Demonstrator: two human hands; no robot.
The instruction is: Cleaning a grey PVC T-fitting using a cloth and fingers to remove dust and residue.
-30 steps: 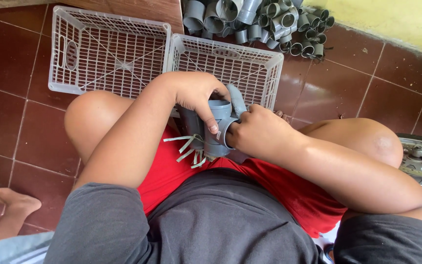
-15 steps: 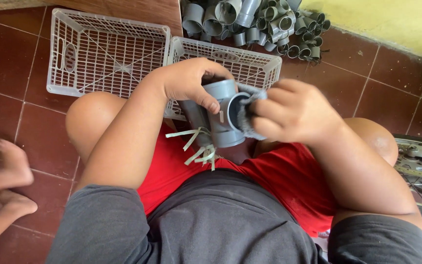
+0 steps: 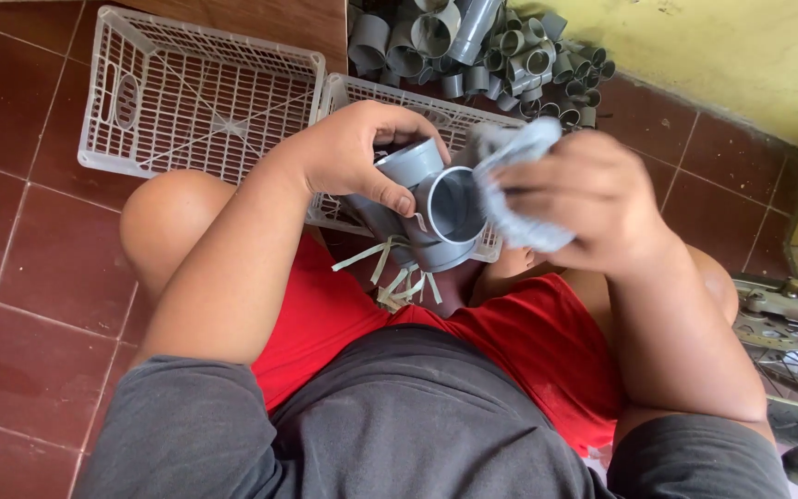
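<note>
The left hand (image 3: 353, 157) holds a grey pipe fitting (image 3: 427, 208) in front of the body, above the lap; the fingers are closed around its upper socket and the thumb presses on the side. The right hand (image 3: 584, 194) is closed on a pale grey cloth (image 3: 510, 176), which touches the rim of the socket that faces the camera.

Compared with half a second ago, the fitting is raised a little and turned, so the round opening of the side socket is now more open to the view. The right hand, which covered that socket before, has moved to the right and up, and the cloth is now visible between its fingers. One second ago both hands were lower, close to the red shorts (image 3: 510, 351).

Some pale strips (image 3: 399, 277) hang under the fitting, as before. Two white plastic baskets (image 3: 205, 102) stay on the tiled floor (image 3: 20, 268) behind the knees, and a heap of grey pipe pieces (image 3: 473, 46) lies near the yellow wall (image 3: 731, 55). The other person's hand at the left edge is not in view any more.
</note>
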